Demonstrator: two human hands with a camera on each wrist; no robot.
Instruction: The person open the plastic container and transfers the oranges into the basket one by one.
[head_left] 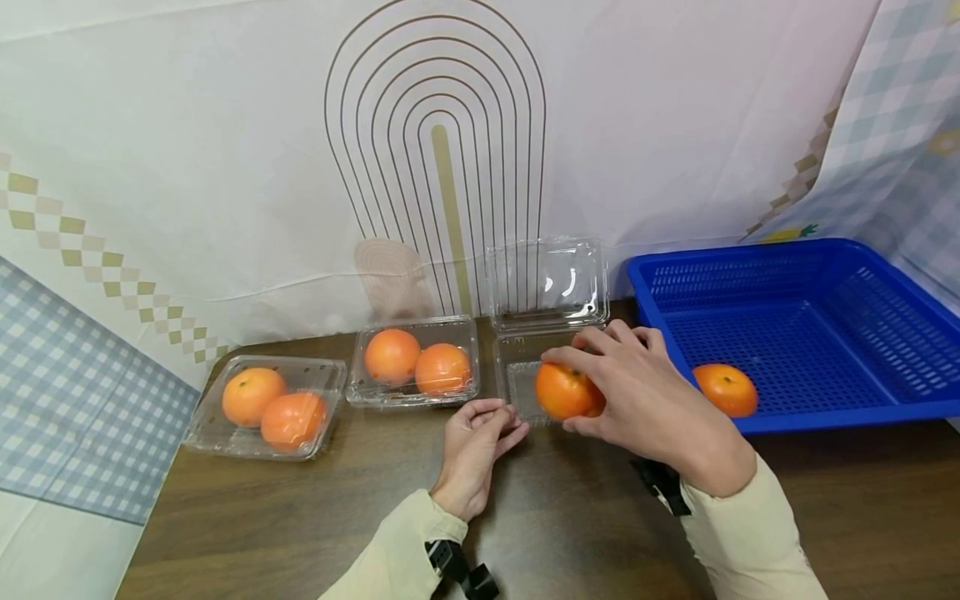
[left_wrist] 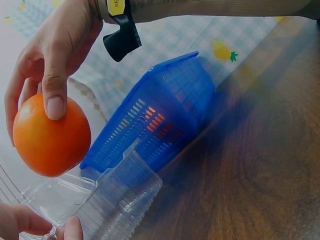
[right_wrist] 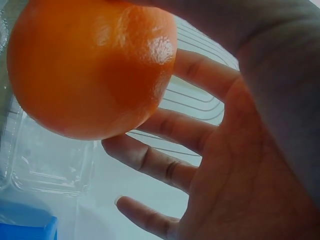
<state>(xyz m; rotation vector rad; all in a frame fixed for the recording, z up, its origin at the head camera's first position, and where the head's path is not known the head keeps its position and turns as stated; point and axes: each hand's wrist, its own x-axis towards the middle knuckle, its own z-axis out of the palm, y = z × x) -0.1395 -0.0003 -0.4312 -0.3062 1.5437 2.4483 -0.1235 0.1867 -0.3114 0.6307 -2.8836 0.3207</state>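
Observation:
My right hand (head_left: 660, 400) grips an orange (head_left: 561, 392) between thumb and fingers, above the base of an open clear plastic box (head_left: 517, 383). The box's lid (head_left: 551, 287) stands raised against the wall cloth. At the box's front left corner, my left hand (head_left: 474, 454) pinches the rim between thumb and fingertips. In the left wrist view the held orange (left_wrist: 52, 137) hangs over the box (left_wrist: 122, 192), apart from it. The right wrist view shows the orange (right_wrist: 92, 70) close up, with the fingers (right_wrist: 165, 125) around its far side.
Two shut clear boxes (head_left: 412, 400) (head_left: 217, 437), each with two oranges, stand to the left. On the right is a blue plastic basket (head_left: 652, 308) with one orange (head_left: 726, 389) inside. A patterned cloth (head_left: 225, 167) hangs behind the wooden table (head_left: 300, 517).

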